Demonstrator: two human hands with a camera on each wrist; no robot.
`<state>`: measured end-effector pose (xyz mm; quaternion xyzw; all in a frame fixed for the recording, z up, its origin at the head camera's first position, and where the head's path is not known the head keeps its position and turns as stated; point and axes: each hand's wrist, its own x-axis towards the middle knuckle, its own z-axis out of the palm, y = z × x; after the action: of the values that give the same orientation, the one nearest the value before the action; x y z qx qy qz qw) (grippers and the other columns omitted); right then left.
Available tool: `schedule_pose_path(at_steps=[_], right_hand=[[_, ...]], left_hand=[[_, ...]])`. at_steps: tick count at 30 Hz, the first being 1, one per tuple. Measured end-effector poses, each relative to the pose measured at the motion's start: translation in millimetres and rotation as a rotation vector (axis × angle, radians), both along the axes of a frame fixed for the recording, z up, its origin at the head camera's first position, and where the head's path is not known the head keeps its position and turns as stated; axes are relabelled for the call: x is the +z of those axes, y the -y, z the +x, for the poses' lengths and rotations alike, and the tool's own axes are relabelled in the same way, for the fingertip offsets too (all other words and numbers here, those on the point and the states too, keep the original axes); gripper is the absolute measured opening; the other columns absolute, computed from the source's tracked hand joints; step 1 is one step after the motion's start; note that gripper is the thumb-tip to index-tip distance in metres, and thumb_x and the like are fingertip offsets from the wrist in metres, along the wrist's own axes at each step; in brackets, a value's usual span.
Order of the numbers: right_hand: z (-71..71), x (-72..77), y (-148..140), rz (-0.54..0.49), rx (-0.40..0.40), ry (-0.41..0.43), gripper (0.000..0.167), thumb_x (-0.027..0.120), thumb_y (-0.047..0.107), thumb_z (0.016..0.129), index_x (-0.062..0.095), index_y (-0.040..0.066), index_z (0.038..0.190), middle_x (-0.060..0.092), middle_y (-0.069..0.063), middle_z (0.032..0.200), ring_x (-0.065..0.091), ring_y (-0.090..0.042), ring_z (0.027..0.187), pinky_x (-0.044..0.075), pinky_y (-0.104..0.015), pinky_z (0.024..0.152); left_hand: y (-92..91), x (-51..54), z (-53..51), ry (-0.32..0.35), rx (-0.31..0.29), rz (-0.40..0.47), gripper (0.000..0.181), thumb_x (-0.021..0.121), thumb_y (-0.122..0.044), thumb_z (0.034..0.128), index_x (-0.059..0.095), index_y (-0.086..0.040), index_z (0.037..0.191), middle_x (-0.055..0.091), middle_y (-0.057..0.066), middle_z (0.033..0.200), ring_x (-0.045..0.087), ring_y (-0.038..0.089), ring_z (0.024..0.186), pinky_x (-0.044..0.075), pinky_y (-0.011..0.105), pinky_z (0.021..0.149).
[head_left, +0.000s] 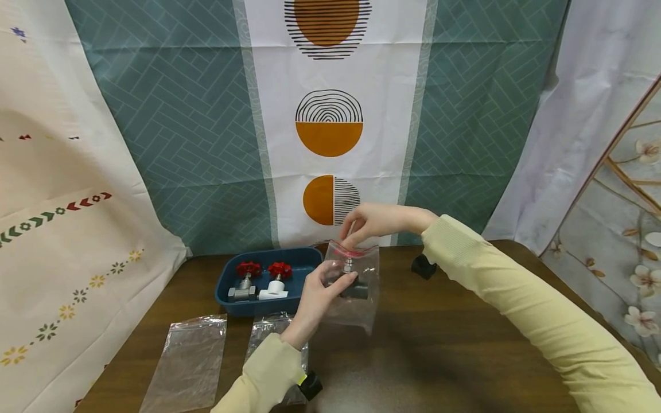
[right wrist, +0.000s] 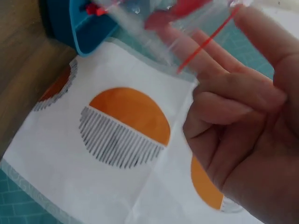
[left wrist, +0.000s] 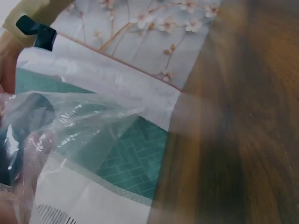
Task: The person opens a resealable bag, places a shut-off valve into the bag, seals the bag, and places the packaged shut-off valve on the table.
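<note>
A clear zip bag (head_left: 368, 312) hangs upright above the table, holding a valve with a dark body (head_left: 355, 290), a metal stem and a red handle (right wrist: 180, 13). My left hand (head_left: 319, 292) grips the bag and valve body from the left, thumb in front; its fingers (left wrist: 35, 154) show through plastic in the left wrist view. At the bag's mouth, my right hand (head_left: 374, 221) reaches down with its fingers at the red handle. In the right wrist view its fingertips meet the handle, while the other fingers of this hand (right wrist: 243, 107) are curled.
Behind and left stands a blue tray (head_left: 304, 299) with a grey metal valve (head_left: 242, 291) and a white valve (head_left: 273, 290), both red-handled. One flat clear bag (head_left: 188, 361) lies at the left of the brown table (head_left: 439, 355); another (head_left: 264, 328) lies partly under my left forearm.
</note>
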<state>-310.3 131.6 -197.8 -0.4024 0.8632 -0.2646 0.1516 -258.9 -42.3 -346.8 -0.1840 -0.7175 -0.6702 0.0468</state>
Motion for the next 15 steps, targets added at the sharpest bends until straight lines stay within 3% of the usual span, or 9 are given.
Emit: schedule_pose_path(at_steps=[4, 7, 11, 15], right_hand=[[-0.6, -1.5, -16.7, -0.089, -0.066, -0.067, 0.022, 0.059, 0.021, 0.089, 0.063, 0.007, 0.105, 0.061, -0.003, 0.087, 0.037, -0.017, 0.047, 0.034, -0.027, 0.046], [-0.7, -11.7, -29.4, -0.133, -0.112, -0.067, 0.029, 0.053, 0.025, 0.092, 0.060, 0.004, 0.112, 0.058, -0.006, 0.089, 0.043, -0.019, 0.054, 0.040, -0.031, 0.050], [0.2, -32.5, -39.9, -0.198, -0.131, 0.087, 0.043, 0.047, 0.031, 0.095, 0.050, -0.001, 0.123, 0.059, -0.013, 0.096, 0.056, -0.023, 0.078, 0.048, -0.037, 0.066], [1.3, -47.2, -42.9, -0.299, -0.135, 0.209, 0.039, 0.050, 0.028, 0.093, 0.054, -0.001, 0.119, 0.061, -0.019, 0.091, 0.057, -0.028, 0.081, 0.048, -0.038, 0.071]], left_hand=[[-0.1, -0.3, 1.8, -0.064, 0.044, 0.011, 0.036, 0.066, -0.025, 0.0839, 0.057, -0.005, 0.113, 0.060, 0.004, 0.106, 0.053, 0.019, 0.096, 0.042, 0.036, 0.079], [0.5, 7.2, 7.5, -0.116, 0.060, 0.048, 0.032, 0.066, -0.017, 0.0842, 0.057, -0.003, 0.111, 0.061, 0.005, 0.103, 0.054, 0.020, 0.091, 0.042, 0.036, 0.077], [-0.3, 21.5, 18.2, -0.166, 0.057, 0.086, 0.029, 0.064, -0.008, 0.0843, 0.055, 0.001, 0.111, 0.062, 0.010, 0.101, 0.054, 0.021, 0.088, 0.043, 0.034, 0.075], [-1.8, 26.3, 23.1, -0.180, 0.061, 0.088, 0.029, 0.064, -0.006, 0.0841, 0.054, 0.002, 0.110, 0.062, 0.011, 0.099, 0.055, 0.022, 0.087, 0.044, 0.032, 0.074]])
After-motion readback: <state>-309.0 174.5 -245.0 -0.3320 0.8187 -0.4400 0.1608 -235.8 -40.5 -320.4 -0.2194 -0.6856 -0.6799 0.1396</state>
